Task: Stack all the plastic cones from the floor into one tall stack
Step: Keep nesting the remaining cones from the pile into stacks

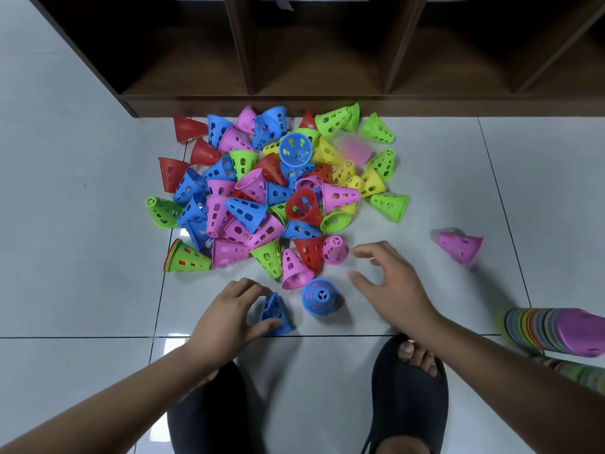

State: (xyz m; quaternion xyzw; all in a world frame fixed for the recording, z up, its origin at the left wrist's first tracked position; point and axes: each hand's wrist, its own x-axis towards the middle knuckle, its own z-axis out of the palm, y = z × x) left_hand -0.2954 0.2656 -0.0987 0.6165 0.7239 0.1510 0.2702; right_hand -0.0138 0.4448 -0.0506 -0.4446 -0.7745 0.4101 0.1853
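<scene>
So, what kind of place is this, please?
Probably an indoor playroom or classroom: a pale tiled floor, low dark wooden cubby shelves, and a heap of colourful plastic cones lying on it.

1. the floor [82,224] is laid with large, glossy, pale grey-white tiles, with thin dark grout lines [503,208] between them
2. a dark brown wooden shelf unit [242,44] stands on the floor along the far side, filling the top of the view
3. upright dividers [404,44] split it into open cubbies [317,60], their insides deep in shadow
4. a low plinth [229,104] of the same dark wood runs along its base, meeting the tiles
5. a small white scrap [281,3] shows at the top edge by one divider; what it is cannot be told
6. the light is soft and even, leaving a faint sheen on the tiles
</scene>
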